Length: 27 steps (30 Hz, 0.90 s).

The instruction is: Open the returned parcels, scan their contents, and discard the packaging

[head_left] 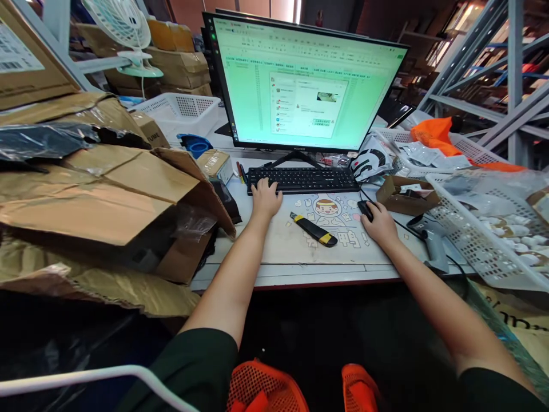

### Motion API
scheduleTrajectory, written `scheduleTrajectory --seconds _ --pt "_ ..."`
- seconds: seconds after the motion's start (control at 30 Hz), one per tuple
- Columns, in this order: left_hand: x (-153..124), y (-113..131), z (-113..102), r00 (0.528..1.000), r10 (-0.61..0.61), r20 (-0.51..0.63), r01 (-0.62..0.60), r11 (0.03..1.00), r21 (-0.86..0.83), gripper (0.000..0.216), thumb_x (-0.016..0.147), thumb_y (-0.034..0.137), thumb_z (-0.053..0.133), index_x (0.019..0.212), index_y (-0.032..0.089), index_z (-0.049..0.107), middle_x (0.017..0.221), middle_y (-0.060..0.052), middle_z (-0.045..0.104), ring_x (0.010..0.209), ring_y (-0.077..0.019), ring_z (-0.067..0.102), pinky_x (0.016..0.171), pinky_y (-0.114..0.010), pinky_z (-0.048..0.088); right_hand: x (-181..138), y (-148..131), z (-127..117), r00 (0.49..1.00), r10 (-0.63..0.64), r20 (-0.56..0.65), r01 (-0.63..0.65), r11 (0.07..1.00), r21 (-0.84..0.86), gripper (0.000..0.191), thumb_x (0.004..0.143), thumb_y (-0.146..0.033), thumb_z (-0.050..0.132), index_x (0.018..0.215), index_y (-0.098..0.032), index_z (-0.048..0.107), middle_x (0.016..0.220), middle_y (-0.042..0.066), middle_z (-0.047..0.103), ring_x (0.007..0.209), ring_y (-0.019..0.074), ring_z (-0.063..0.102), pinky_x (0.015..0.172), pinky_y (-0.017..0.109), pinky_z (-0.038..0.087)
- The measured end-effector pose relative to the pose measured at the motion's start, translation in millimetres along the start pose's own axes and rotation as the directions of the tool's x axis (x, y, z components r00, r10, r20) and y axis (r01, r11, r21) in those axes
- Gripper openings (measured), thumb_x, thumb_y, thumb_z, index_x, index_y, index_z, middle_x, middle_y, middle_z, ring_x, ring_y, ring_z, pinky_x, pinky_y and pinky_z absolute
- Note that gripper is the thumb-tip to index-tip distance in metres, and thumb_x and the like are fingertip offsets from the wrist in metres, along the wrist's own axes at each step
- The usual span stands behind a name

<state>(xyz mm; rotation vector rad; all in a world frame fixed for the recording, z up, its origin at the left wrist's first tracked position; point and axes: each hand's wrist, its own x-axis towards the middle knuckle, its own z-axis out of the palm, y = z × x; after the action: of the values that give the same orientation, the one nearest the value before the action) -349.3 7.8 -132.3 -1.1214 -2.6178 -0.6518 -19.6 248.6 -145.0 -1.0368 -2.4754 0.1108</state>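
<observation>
My left hand [266, 197] rests on the left end of a black keyboard [313, 179], its fingers spread over the keys. My right hand [381, 224] is wrapped over a black computer mouse [366, 210] on the printed desk mat [283, 246]. Between the two hands lies a black and yellow utility knife [314, 229], with a little of its blade end showing at the upper left. Behind the keyboard stands a monitor [309, 86] with a spreadsheet and a smaller chat window on its screen.
Open cardboard boxes [86, 189] crowd the left side. At the right are a small brown box [407, 194], a grey barcode scanner [435, 246] and a white plastic basket [484, 246] of small items. A pale fan [122, 23] stands at the back left. Orange mesh [266, 389] shows below the desk.
</observation>
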Motion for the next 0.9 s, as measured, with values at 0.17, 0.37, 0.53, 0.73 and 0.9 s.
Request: scheduleTrajectory --seconds 0.17,0.37,0.53,0.73,0.9 --pt "-1 0 -1 1.000 0.004 -0.009 -0.004 1.000 0.007 0.052 0.102 0.033 0.050 0.147 0.013 0.068 0.161 -0.024 0.052 0.153 -0.0401 0.043 0.130 -0.064 0.030 2 5 17 0.992 -0.088 -0.094 0.098 0.989 0.109 0.059 0.094 -0.033 0.056 0.143 -0.004 0.070 0.150 0.028 0.059 0.141 0.0413 0.057 0.122 0.057 0.048" --pt "-1 2 -3 1.000 -0.002 0.004 0.002 1.000 0.016 0.052 0.101 0.032 0.051 0.146 0.013 0.069 0.160 -0.024 0.052 0.153 -0.0398 0.043 0.129 -0.064 0.031 4 15 26 0.987 -0.109 -0.120 0.128 0.979 0.160 0.057 0.094 -0.034 0.058 0.142 -0.007 0.071 0.150 0.027 0.059 0.141 0.0408 0.057 0.123 0.058 0.046" --pt "-1 3 -4 1.000 -0.003 0.001 0.003 1.000 0.024 0.052 0.102 0.032 0.051 0.146 0.013 0.069 0.161 -0.024 0.052 0.153 -0.0400 0.043 0.129 -0.064 0.032 5 16 28 0.985 -0.123 -0.120 0.142 0.977 0.161 0.056 0.094 -0.033 0.058 0.143 -0.009 0.070 0.150 0.026 0.058 0.142 0.0406 0.056 0.123 0.057 0.047" --pt "0 3 -4 1.000 -0.010 0.008 0.010 1.000 0.027 0.052 0.102 0.033 0.050 0.147 0.013 0.069 0.161 -0.024 0.051 0.153 -0.0401 0.042 0.129 -0.064 0.031 2 11 20 0.991 -0.104 -0.085 0.113 0.988 0.104 0.058 0.095 -0.033 0.057 0.147 -0.008 0.066 0.154 0.026 0.056 0.142 0.0408 0.056 0.122 0.055 0.048" --pt "0 4 -5 1.000 -0.014 0.011 0.014 1.000 0.025 0.053 0.102 0.033 0.050 0.147 0.013 0.068 0.160 -0.024 0.051 0.153 -0.0395 0.042 0.130 -0.062 0.031 8 2 8 0.997 -0.071 -0.037 0.071 0.997 -0.008 0.063 0.091 -0.038 0.063 0.147 -0.008 0.061 0.158 0.027 0.053 0.135 0.0446 0.060 0.113 0.059 0.053"
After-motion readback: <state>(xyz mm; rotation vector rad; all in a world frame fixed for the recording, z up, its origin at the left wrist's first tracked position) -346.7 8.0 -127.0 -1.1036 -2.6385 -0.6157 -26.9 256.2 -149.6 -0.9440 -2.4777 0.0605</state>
